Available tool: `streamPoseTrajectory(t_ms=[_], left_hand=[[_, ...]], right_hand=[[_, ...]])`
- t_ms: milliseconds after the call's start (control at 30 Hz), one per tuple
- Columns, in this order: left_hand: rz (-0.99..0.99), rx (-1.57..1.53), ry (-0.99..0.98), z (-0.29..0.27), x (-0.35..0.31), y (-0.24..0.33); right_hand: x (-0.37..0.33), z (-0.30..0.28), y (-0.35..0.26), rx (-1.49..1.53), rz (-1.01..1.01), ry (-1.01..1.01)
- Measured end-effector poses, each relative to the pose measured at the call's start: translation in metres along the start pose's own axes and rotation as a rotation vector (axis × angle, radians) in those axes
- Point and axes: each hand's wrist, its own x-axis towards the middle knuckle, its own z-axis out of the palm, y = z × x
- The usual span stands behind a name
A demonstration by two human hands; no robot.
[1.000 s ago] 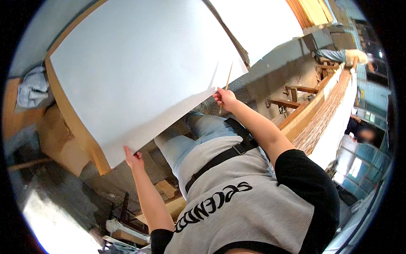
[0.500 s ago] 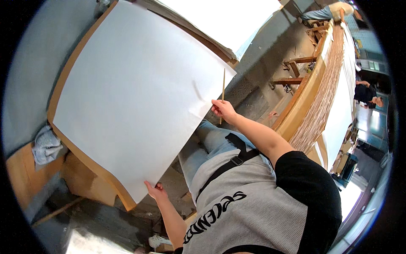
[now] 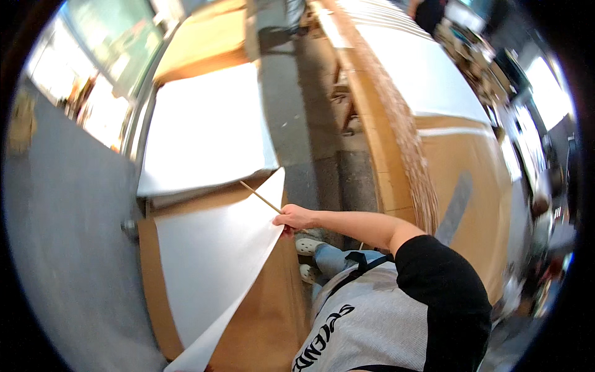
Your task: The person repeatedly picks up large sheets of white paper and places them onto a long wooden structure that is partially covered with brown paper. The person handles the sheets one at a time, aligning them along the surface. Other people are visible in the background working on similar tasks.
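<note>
The landmark was the brown board [image 3: 266, 310]. The white sheet [image 3: 214, 254] was positioned over the far left portion of the brown board, with a strip of board exposed along the left side and a larger area exposed at the near right. Its right-hand edge ran diagonally across the board, and its near end extended out of view.

The right hand [image 3: 292, 219] was located above the right edge of the brown board. Its fingers were closed, with the thumb and fingers pinching the sheet's edge and also retaining a thin stick [image 3: 261, 196]. The stick pointed toward the board's far side, overlying the sheet. The left hand was outside the view; its grip could not be determined.

A white stack [image 3: 204, 130] was situated just beyond the far edge of the brown board, followed by a yellow-brown stack [image 3: 207, 40]. White clogs [image 3: 306, 247] stood just right of the board. Further right, across the grey floor [image 3: 304, 118], extended a long layered stack [image 3: 400, 111], with a brown panel [image 3: 480, 180] along its right side.
</note>
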Motion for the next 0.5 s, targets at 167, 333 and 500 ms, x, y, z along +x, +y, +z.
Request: streamPoseTrajectory(t_ms=[167,333,500], left_hand=[[-0.38,-1.288,-0.032,0.042,0.184,0.272],[-0.318,-1.599,-0.21,0.079,0.249,0.427],[-0.324,-1.686,-0.563,0.147,0.296,0.539]], right_hand=[[-0.073,-0.063,-0.103,0.115,-0.22,-0.01],[-0.156,-0.129,-0.18,0.34,-0.488,0.174],[-0.197,-0.224,-0.232,0.28,-0.774,0.268]])
